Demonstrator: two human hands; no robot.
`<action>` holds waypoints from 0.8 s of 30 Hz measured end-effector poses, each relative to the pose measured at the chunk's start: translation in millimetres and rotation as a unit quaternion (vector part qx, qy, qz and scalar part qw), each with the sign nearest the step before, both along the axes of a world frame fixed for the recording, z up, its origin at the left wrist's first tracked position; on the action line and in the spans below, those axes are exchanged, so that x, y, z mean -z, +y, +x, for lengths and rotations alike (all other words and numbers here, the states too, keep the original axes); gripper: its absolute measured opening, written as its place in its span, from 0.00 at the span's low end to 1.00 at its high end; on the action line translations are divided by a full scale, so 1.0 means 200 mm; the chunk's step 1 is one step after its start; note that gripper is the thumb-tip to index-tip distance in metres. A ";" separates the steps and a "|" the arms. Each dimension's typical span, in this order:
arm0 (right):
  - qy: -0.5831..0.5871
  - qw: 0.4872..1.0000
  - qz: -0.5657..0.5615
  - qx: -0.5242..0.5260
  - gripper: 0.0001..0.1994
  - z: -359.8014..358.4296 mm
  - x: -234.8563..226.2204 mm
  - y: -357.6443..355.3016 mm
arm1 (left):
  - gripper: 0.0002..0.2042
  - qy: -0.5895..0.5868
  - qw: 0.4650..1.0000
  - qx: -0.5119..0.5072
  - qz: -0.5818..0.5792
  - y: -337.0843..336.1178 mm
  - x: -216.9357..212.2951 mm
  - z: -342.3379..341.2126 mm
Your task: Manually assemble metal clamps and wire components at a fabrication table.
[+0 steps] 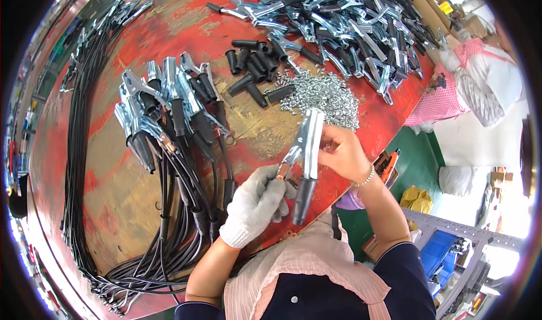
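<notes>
My left hand (255, 204), in a white knit glove, is closed around the lower part of a metal earth clamp (310, 136). A black sleeve covers one handle of this clamp, and a copper cable lug (283, 170) shows by the gloved fingertips. My bare right hand (345, 153) is beside the clamp's upper part, thumb and fingers pinched together; what they hold is too small to name. Just beyond lies a heap of small screws and nuts (324, 97). Loose black sleeves (255, 63) lie to its left.
Clamps fitted to black cables (175, 100) lie on the left of the red, worn table (237, 131). A long cable bundle (79, 145) runs along the far left edge. Many loose metal clamps (339, 26) are piled at the back right. Bags (480, 77) stand beyond the right edge.
</notes>
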State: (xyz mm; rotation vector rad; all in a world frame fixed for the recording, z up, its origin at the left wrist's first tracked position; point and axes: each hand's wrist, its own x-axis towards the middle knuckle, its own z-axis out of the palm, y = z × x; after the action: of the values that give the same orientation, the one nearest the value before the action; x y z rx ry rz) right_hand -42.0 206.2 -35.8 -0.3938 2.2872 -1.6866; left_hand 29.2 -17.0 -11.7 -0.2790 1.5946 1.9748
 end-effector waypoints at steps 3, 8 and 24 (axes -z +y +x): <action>-0.143 0.972 -0.182 0.036 0.11 0.09 0.04 -0.10 | 0.14 0.009 1.000 0.029 -0.001 0.01 -0.02 0.00; -0.142 0.964 -0.222 0.020 0.07 0.14 0.05 -0.17 | 0.14 0.022 0.999 0.037 -0.010 -0.01 -0.04 0.01; -0.276 0.888 -0.367 0.006 0.15 0.22 0.19 -0.05 | 0.17 0.345 0.893 0.016 -0.289 0.02 0.02 0.04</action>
State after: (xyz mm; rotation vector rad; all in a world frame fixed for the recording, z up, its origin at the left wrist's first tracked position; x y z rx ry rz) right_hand 1.7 195.7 -74.6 -0.0142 1.2071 -2.2621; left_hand 37.4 -12.3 -16.2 0.2703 2.6109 1.5973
